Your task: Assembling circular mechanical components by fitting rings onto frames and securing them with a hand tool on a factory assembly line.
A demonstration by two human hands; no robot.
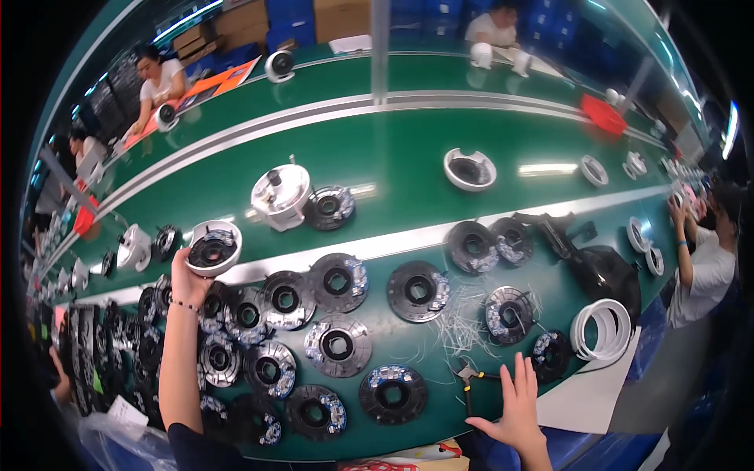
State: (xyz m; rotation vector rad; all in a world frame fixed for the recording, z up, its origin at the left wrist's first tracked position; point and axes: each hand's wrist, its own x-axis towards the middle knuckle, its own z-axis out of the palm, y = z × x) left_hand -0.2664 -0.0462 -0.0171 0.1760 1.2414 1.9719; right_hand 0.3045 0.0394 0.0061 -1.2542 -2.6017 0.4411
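Note:
My left hand (187,276) is closed on the near left edge of a white round housing (214,250) with a black part inside it, held up by the inner edge of the conveyor. Low on the right, my right hand (517,407) is open with fingers spread and holds nothing. Just left of it lies a pair of yellow-and-black cutters (468,383). A black disc with a circuit board (550,355) sits beyond my right fingertips. Several similar black discs (338,345) are spread over the green table between my hands.
Clipped white ties (463,326) are scattered near the cutters. White rings (601,330) are stacked at the right, near a black power tool (581,255). On the green belt (393,157) stand a white housing (281,192) and a white bowl-shaped shell (470,169). Other people work around the line.

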